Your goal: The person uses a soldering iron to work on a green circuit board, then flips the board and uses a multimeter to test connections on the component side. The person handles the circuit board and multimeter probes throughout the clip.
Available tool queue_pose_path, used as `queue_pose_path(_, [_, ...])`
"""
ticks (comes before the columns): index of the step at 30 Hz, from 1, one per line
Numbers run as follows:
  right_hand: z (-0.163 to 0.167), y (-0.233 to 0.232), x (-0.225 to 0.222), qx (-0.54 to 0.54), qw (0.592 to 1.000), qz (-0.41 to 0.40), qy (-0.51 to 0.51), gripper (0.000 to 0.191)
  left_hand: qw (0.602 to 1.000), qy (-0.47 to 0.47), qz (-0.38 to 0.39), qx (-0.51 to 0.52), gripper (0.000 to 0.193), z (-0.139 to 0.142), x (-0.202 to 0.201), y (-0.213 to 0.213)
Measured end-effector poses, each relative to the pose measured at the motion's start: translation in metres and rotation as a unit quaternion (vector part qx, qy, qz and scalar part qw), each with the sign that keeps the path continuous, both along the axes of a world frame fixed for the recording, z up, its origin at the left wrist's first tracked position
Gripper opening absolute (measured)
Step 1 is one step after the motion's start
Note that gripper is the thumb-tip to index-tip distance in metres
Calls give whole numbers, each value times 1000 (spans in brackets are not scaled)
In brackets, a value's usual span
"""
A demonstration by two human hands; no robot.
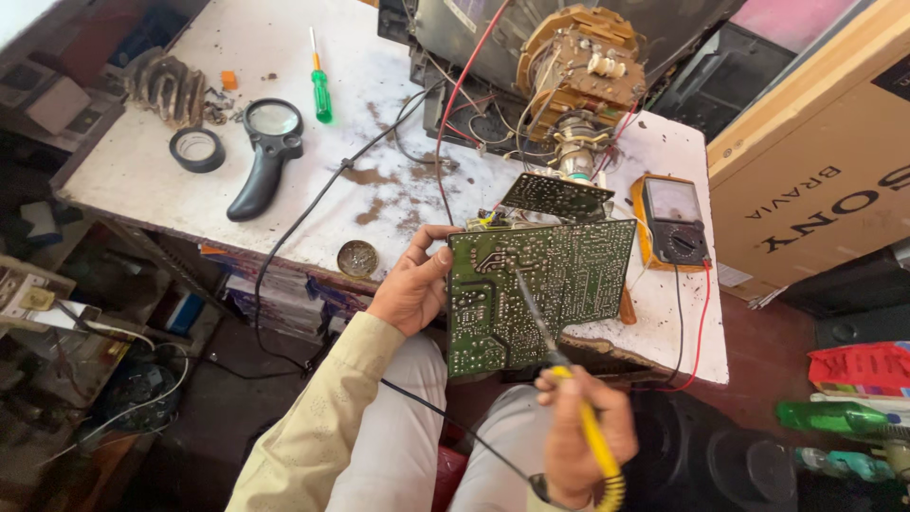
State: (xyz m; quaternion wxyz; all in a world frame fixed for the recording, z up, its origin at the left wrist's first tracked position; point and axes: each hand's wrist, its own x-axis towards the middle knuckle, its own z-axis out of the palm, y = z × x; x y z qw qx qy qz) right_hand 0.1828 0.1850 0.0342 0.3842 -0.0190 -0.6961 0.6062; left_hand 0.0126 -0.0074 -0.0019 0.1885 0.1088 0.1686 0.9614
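A green circuit board [536,289] stands nearly upright at the near edge of the white surface [284,57], its solder side facing the person. The left hand [412,284] grips the board's left edge, thumb on the near face and the other digits hidden behind. The right hand [583,431] is closed around the yellow handle of a soldering iron [559,365], whose thin dark shaft slants up and left so that its tip meets the board's upper middle. A black cord runs from the iron down across the person's lap.

Just behind the board, a smaller dark board [557,196] tilts off the neck of a picture tube [578,81] with its copper-wound yoke, and red and white wires trail from it. To the right lies a yellow-cased multimeter [671,220], with red and black leads hanging over the edge. On the left, a small round tin [357,257] sits near the surface's edge, and farther off are a black magnifying glass [265,147], a roll of black tape [197,149] and a green-handled screwdriver [320,85]. A large cardboard box [815,152] stands at the far right.
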Motion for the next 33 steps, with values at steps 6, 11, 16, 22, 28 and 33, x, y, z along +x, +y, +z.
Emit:
queue_pose_path(6, [47, -48, -13, 230, 971, 19, 53, 17, 1000, -2, 3, -7, 35, 0, 0, 0])
queue_pose_path(11, [51, -53, -16, 252, 966, 20, 53, 18, 1000, 2, 4, -5, 36, 0, 0, -1])
queue_pose_path(16, [49, -54, -16, 255, 966, 16, 46, 18, 1000, -8, -1, -14, 38, 0, 0, -2])
queue_pose_path(22, [50, -59, -18, 296, 952, 8, 71, 19, 1000, -8, -1, -10, 38, -1, -2, -2])
queue_pose_path(28, [38, -80, -20, 369, 921, -34, 122, 25, 1000, -20, 6, -18, 33, 1, -2, 0])
queue_pose_path(33, [26, -87, -20, 404, 905, -56, 124, 30, 1000, -21, 10, -16, 32, 2, -3, 0])
